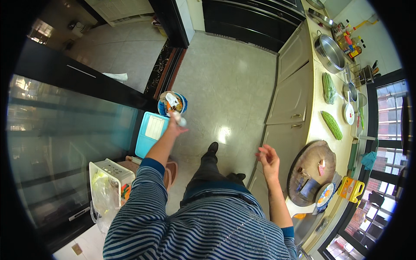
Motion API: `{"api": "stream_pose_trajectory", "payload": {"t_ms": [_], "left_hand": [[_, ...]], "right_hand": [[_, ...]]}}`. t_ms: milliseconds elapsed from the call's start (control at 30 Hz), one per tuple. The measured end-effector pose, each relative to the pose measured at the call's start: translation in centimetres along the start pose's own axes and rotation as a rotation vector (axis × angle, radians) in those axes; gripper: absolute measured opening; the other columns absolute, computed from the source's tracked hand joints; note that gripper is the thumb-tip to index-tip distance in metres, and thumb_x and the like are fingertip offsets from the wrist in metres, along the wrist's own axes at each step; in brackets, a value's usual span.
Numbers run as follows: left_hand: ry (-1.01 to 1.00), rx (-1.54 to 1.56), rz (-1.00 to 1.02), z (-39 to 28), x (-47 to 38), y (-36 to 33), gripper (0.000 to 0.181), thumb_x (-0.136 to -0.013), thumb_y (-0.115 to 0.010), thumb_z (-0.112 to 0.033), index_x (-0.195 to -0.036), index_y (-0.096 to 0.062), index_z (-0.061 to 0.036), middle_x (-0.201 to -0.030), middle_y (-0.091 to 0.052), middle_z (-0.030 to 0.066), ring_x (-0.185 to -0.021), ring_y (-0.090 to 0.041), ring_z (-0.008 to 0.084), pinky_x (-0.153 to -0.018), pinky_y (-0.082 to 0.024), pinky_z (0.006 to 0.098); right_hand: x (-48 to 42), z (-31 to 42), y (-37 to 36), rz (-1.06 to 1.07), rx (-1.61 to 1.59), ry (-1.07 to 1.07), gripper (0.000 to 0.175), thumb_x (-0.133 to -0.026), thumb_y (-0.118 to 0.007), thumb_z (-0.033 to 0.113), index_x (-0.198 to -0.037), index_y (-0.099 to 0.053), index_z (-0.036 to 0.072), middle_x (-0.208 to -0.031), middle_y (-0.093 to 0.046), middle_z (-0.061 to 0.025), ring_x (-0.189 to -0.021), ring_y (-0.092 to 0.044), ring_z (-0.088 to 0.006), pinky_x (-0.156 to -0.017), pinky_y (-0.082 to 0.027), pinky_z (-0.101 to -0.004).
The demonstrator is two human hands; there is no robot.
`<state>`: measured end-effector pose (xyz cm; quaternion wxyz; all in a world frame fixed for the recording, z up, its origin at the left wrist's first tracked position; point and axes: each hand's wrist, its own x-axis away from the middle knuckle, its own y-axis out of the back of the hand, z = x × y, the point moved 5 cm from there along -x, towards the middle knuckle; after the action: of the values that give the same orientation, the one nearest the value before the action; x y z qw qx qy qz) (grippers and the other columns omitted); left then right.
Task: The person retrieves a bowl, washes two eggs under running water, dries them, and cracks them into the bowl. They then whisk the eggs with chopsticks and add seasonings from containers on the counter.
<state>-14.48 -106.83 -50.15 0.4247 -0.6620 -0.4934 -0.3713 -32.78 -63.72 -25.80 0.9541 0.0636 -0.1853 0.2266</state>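
My left hand [175, 127] reaches out to the left and holds a small whitish thing [179, 119], too blurred to name. Just beyond it stands a waste bin [185, 103] with a blue-patterned rim, holding white paper and food scraps. The blue lid of a plastic storage box [143, 143] lies beside that forearm. My right hand [269, 160] hangs in the air by the counter cabinets, its fingers loosely bent and apart, with nothing in them. Nearest to it on the counter is a round wooden chopping board [297, 169], bearing a cleaver [308, 189] and a small pinkish-white piece of food [321, 167].
Two bitter melons, one [331, 125] bare and one [329, 87] in plastic film, lie on the counter [317, 130] near a steel pot [330, 53]. A patterned plate [331, 200] overlaps the board's edge. A white basket [112, 175] with vegetables stands left; a glass door [71, 130] borders that side.
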Motion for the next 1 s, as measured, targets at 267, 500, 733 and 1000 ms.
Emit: {"api": "stream_pose_trajectory", "payload": {"t_ms": [267,500,733,1000], "left_hand": [[-0.486,-1.082,-0.555,-5.5,-4.2,4.3,0.090,-0.082,-0.060,-0.056,-0.148,-0.024,-0.0062,-0.143,-0.040,0.0247,-0.129,-0.042,0.0440,-0.105,-0.039,0.0534],[-0.226,-1.567,0.259,16.0,-3.3,-7.2,0.054,-0.088,-0.065,-0.023,-0.134,-0.044,-0.0054,-0.100,-0.065,0.0121,-0.076,-0.067,0.0203,-0.059,-0.056,0.0373],[-0.431,-1.774,1.391,33.1,16.9,-19.2,0.032,-0.088,-0.060,-0.015,-0.117,-0.059,-0.0009,-0.089,-0.068,0.0096,-0.076,-0.067,0.0155,-0.065,-0.054,0.0294],[0.072,-1.804,1.828,51.8,38.2,-19.1,0.036,-0.093,-0.062,-0.017,-0.125,-0.055,-0.0015,-0.101,-0.066,0.0069,-0.087,-0.064,0.0138,-0.076,-0.051,0.0266]], "right_hand": [[6.6,-4.6,6.5,-0.333,-0.043,-0.161,0.031,-0.095,-0.059,0.008,-0.124,-0.053,0.000,-0.107,-0.067,-0.0109,-0.088,-0.068,-0.0205,-0.074,-0.055,-0.0294],[15.8,-9.5,9.9,-0.596,-0.149,-0.187,0.029,-0.095,-0.058,0.010,-0.122,-0.054,-0.002,-0.106,-0.068,-0.0137,-0.086,-0.069,-0.0205,-0.071,-0.056,-0.0303],[29.3,-14.1,16.0,-0.959,-0.271,-0.162,0.027,-0.095,-0.053,0.004,-0.122,-0.053,-0.002,-0.105,-0.068,-0.0135,-0.085,-0.069,-0.0184,-0.069,-0.055,-0.0264],[51.4,-24.3,31.4,-1.482,-0.098,-0.057,0.020,-0.088,-0.048,-0.004,-0.104,-0.059,-0.002,-0.088,-0.069,-0.0114,-0.071,-0.069,-0.0166,-0.058,-0.053,-0.0261]]}}
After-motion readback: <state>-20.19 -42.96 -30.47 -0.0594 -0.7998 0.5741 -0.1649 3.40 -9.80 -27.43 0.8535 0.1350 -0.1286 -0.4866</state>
